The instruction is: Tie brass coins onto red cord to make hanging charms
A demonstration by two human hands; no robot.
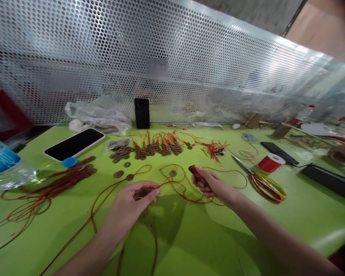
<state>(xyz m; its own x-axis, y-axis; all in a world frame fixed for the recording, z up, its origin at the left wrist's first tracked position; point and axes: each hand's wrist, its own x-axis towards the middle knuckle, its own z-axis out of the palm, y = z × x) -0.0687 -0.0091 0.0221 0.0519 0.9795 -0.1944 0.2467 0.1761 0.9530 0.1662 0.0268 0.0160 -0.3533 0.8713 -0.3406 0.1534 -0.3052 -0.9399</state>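
Observation:
My left hand (pixel 130 203) pinches a thin red cord (pixel 165 183) between thumb and fingertips, above the green table. The cord leads to a round holed coin (pixel 173 173), with loose loops around it. My right hand (pixel 214 186) is closed around a dark red lighter (pixel 197 174), its black end pointing up and left. Left of these, another coin (pixel 129 177) is threaded on a red cord, beside a loose coin (pixel 119 174). Long cord ends hang below my left hand toward the table's near side.
Coins with red knotted cords (pixel 158 147) lie in a row behind my hands. At left are strung coins (pixel 71 176), a blue cap (pixel 69 162), a phone (pixel 74 144) and a water bottle (pixel 5 165). Scissors (pixel 266 186) and a red spool (pixel 271 163) lie right. A perforated metal panel (pixel 109 69) stands behind.

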